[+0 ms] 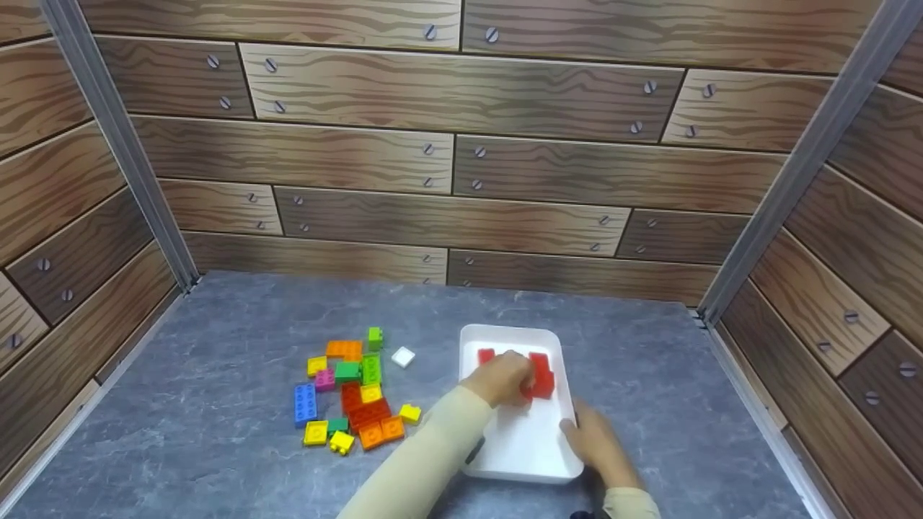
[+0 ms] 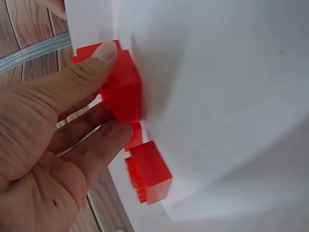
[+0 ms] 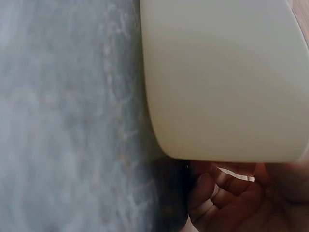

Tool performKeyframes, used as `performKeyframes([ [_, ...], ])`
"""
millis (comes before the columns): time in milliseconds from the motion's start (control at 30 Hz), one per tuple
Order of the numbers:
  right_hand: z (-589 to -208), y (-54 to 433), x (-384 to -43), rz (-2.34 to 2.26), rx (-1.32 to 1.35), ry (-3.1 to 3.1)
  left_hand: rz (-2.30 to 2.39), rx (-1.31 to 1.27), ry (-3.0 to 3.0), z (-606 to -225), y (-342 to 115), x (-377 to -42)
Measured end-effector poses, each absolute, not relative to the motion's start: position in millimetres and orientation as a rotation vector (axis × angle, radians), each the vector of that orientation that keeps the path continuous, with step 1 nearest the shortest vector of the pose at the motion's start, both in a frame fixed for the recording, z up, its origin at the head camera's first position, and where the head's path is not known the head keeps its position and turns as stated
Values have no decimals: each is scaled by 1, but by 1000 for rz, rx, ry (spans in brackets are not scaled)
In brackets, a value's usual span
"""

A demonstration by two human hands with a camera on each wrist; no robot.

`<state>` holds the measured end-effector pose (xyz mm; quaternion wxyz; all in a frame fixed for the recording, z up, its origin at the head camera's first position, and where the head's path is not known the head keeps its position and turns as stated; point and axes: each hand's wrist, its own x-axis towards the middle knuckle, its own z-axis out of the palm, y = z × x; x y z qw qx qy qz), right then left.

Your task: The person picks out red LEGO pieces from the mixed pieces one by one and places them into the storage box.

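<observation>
A white tray (image 1: 519, 450) stands on the grey tabletop with several red toy bricks (image 1: 541, 371) in its far half. Reaching into it, my left hand (image 1: 503, 378) pinches a red brick (image 2: 126, 89) between thumb and fingers. Another red brick (image 2: 152, 171) lies just past the fingertips in the left wrist view. My right hand (image 1: 600, 441) grips the tray's right side, thumb at the rim. In the right wrist view the tray's outer wall (image 3: 227, 87) hides part of this hand, and curled fingers (image 3: 227, 203) show below it.
Left of the tray lies a loose group of toy bricks, among them a blue brick (image 1: 305, 404), an orange brick (image 1: 344, 349) and a green brick (image 1: 371, 369). A white brick (image 1: 403, 357) sits apart. Wood-patterned walls (image 1: 461, 158) enclose the tabletop (image 1: 238, 346).
</observation>
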<state>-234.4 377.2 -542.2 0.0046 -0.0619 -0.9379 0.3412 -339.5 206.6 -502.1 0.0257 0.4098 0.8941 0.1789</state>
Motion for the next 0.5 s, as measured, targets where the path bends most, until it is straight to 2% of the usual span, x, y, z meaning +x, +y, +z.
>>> performKeyframes([
  [500, -542, 379, -235, 1086, -148, -2916, 586, 1266, 2795, -458, 189, -313],
])
